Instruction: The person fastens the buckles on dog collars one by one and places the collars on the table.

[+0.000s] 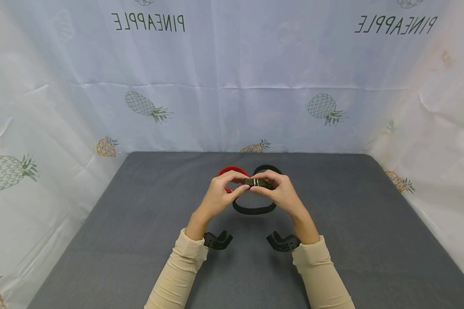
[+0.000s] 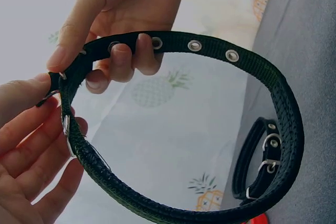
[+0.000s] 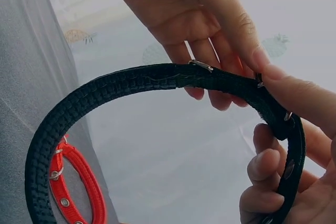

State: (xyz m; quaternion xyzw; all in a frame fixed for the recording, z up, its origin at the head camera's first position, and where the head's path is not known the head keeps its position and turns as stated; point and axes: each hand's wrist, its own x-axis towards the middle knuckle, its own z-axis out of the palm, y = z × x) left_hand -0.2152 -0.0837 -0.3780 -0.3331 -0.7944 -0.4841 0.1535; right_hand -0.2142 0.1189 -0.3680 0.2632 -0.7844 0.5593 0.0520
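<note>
Both hands hold a dark green-black collar [image 1: 254, 211], its loop hanging below them just above the table. My left hand [image 1: 219, 194] pinches the buckle end between thumb and fingers; in the left wrist view this hand [image 2: 31, 145] is at the left edge. My right hand [image 1: 283, 194] grips the strap with metal eyelets, its fingers curled over it in the right wrist view [image 3: 283, 177]. The thumbs meet at the buckle, which they partly cover. Behind the hands lie a red collar [image 1: 232, 168] and a black collar [image 1: 268, 167], both partly hidden in the head view.
A dark grey cloth [image 1: 112, 240] covers the table. White pineapple-print curtains [image 1: 216, 116] stand behind and at both sides. Black wrist cameras [image 1: 218, 240] sit under both wrists, over the near part of the table.
</note>
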